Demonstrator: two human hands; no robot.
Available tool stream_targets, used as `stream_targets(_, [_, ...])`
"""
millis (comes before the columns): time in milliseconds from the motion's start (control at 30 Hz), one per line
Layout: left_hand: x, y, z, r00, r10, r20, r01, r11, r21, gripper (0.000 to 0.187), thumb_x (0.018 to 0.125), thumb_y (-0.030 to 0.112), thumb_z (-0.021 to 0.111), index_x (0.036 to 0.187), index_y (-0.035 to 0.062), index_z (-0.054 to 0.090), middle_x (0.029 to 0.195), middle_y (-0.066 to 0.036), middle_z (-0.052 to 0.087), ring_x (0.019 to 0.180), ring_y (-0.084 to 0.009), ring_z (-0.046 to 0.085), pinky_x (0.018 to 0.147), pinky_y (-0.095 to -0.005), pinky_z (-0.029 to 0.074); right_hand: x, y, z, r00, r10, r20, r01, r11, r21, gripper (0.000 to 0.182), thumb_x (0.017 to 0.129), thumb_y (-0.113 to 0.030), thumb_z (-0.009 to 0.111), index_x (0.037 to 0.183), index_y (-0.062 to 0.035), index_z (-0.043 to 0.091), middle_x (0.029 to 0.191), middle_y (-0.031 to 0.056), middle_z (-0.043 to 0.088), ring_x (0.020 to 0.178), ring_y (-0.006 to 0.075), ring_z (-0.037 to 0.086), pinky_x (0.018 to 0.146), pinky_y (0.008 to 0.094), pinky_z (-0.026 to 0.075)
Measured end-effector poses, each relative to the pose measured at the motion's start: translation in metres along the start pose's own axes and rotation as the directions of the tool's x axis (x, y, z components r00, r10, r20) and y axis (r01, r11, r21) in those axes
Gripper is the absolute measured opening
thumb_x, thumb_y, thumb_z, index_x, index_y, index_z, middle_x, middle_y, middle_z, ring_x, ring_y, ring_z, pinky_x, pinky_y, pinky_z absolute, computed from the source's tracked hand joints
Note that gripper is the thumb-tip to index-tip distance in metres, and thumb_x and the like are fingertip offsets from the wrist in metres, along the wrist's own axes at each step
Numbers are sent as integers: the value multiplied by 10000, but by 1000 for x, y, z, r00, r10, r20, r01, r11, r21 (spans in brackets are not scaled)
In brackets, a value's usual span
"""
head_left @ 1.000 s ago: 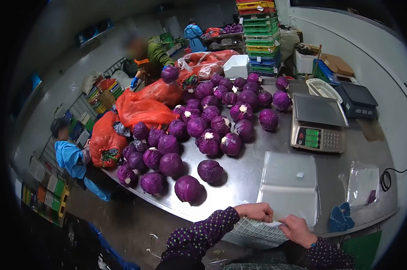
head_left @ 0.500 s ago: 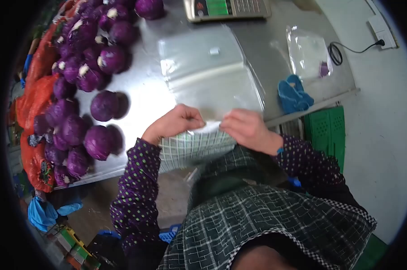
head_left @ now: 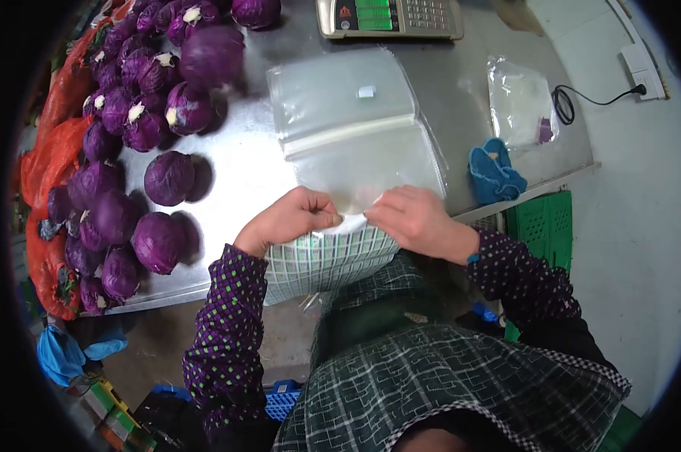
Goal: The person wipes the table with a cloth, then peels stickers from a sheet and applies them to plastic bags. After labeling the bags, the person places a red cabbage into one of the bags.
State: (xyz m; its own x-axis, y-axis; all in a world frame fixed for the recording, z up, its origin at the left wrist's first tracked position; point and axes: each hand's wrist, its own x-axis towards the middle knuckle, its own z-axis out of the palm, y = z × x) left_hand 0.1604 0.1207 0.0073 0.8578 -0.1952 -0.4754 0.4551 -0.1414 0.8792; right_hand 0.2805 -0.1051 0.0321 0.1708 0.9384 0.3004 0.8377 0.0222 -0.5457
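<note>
Both hands are at the near edge of a stack of clear plastic bags [head_left: 355, 158] lying on the metal table. My left hand [head_left: 299, 215] is closed in a pinch on the rim of a plastic bag [head_left: 329, 260] with a green and white grid showing on it. A short way to the right, my right hand [head_left: 415, 222] pinches the same rim, fingers pressed together. Between the two hands a whitish strip of the rim shows. The gridded part hangs down past the table's edge in front of the apron [head_left: 431, 369].
Many red cabbages [head_left: 169, 178] cover the table's left side, beside orange mesh sacks [head_left: 50, 181]. A scale [head_left: 389, 19] stands at the back. To the right lie a blue cloth [head_left: 495, 172] and a clear bag [head_left: 521, 102]; a green crate [head_left: 540, 226] is below.
A large, motion-blurred red cabbage now shows among those at the back left. Both hands keep their pinch on the bag rim, and the view has shifted slightly.
</note>
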Motion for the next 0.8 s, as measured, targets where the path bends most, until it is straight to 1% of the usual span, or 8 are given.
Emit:
stream_targets(233, [-6,2,4,997,-68,-33,67,998,-19,178,861,162,656,867,-14,684,702,-17,633,658,-83,537,639,-250,450,-3,-6,-2,983,-182,-23,174,964,-201,201,675,-58,671,874,-45,641,824,39,587,693,194,582,600,302,457])
stream_targets(333, [-10,-1,3,991,-122,-62,123,992,21,182,863,164,649,853,-15,683,689,-23,629,635,-79,529,610,-262,446,3,-2,-10,989,-91,-115,87,995,-39,158,720,-43,677,876,-36,649,790,63,600,667,207,579,616,293,464])
stream_targets(400, [-15,2,8,990,-37,-140,45,998,52,188,861,172,649,822,-11,671,657,-39,612,604,-96,522,588,-275,441,3,15,-22,744,667,39,-575,610,546,105,763,-40,684,864,-30,661,740,79,609,659,241,586,630,308,476])
stream_targets(533, [10,10,34,964,267,1,-248,896,369,164,847,164,623,777,16,639,637,-132,600,596,-263,579,994,-374,417,8,74,7,595,795,113,-754,505,419,123,782,-141,704,845,-42,665,710,105,628,668,267,607,643,331,487])
stream_targets(600, [22,-20,44,962,272,-16,-243,884,400,154,845,161,618,776,25,635,636,-141,596,618,-288,581,1062,-386,340,10,85,21,702,712,-19,-708,694,-130,261,778,-316,698,819,-62,651,719,107,651,692,287,641,661,384,494])
stream_targets(667, [17,-27,41,973,227,-43,-194,903,383,132,835,166,623,779,48,638,633,-152,590,668,-309,594,1121,-389,289,13,91,-1,660,750,-44,-736,633,-240,339,751,-422,699,796,-89,656,731,113,660,723,303,647,676,407,489])
stream_targets(700, [15,-25,41,977,209,-41,-175,898,402,136,834,171,621,774,51,640,637,-157,591,672,-314,594,1122,-391,289,16,110,-22,537,840,75,-798,535,-279,417,710,-435,740,885,-68,648,844,132,665,816,301,642,723,431,475])
stream_targets(800, [19,-25,43,976,215,-38,-173,867,467,162,839,197,614,771,53,644,655,-167,600,693,-317,599,1125,-393,288,39,127,-49,708,669,-226,-689,725,-11,595,693,-417,789,1090,-18,597,994,144,654,892,269,636,774,386,494])
